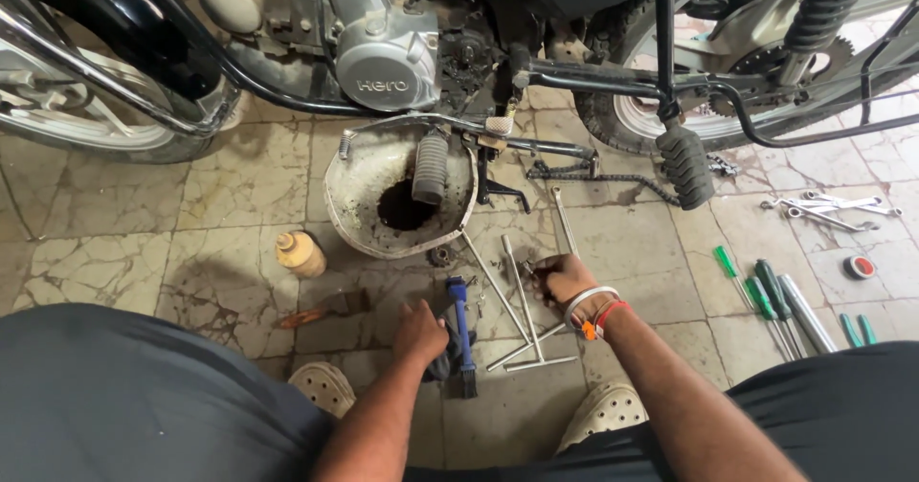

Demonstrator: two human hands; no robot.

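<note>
- The right hand (563, 279) is curled, fingers bent down onto the T-wrenches (525, 312) lying on the floor (239, 195); it touches their upper shafts, but a full grip cannot be told.
- A bangle and red thread sit at its wrist.
- The left hand (419, 332) rests palm down with fingers loosely bent, on a dark rag (448, 358) just beside the blue brush (462, 334).
- The brush lies to the right of that hand, touching the rag, its handle pointing away from the person.
- The wrenches lie fanned between the two hands and the pan (397, 190), which sits under the motorcycle (383, 51).
- A small bottle (301, 253) stands left of the pan.
- Green screwdrivers (761, 295) and spanners (833, 209) lie well apart to the right.
- A chain (593, 176) lies beyond the wrenches.
</note>
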